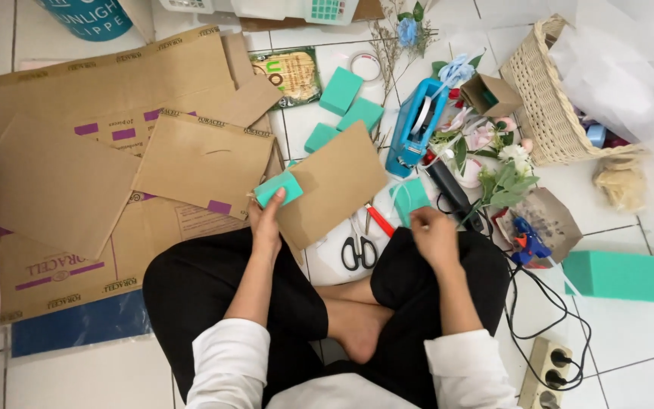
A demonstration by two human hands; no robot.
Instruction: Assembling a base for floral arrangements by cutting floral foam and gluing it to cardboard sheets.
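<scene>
1. While the person is sitting cross-legged on the white tiled floor (630, 333), the left hand (266, 220) is pinching a small teal foam block (278, 187) against the corner of a brown cardboard sheet (338, 182), thumb lying on top of the block.
2. That block's long axis is running from lower left to upper right, and the sheet's long axis is tilting the same way, reaching up and away from the left hand.
3. The right hand (434, 235) is resting on the right knee with fingers curled; whether it is holding anything cannot be told.
4. Between the two hands, black-handled scissors (359, 250) are lying with blades pointing away from the person, just beside an orange cutter (379, 220).
5. Beyond the left hand, three more teal foam blocks (341, 91) are lying near one another.
6. Beyond the right hand, a blue tape dispenser (415, 125) is standing; farther right a wicker basket (543, 106) is lying tilted.
7. Right of the right hand, one large teal foam brick (621, 276) is lying flat, lengthwise left to right.
</scene>
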